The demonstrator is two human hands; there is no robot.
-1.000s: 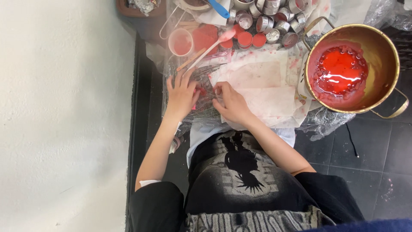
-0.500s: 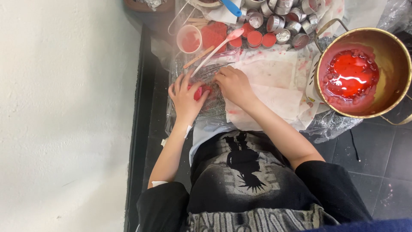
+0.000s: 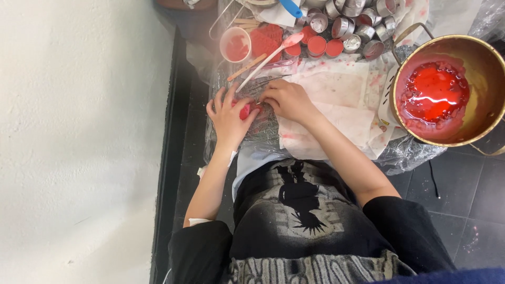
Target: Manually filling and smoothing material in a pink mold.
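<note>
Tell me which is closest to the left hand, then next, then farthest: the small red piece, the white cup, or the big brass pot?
From the left hand:
1. Small red piece, at its fingers.
2. White cup, up beyond it.
3. Brass pot, far right.

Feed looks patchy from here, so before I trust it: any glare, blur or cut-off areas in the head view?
Head view: strong white glare on the red liquid in the brass pot; left hand and right hand are evenly lit and fairly sharp; the small metal cups at the top edge are cropped; the white wall is bright, nearly featureless.
</note>
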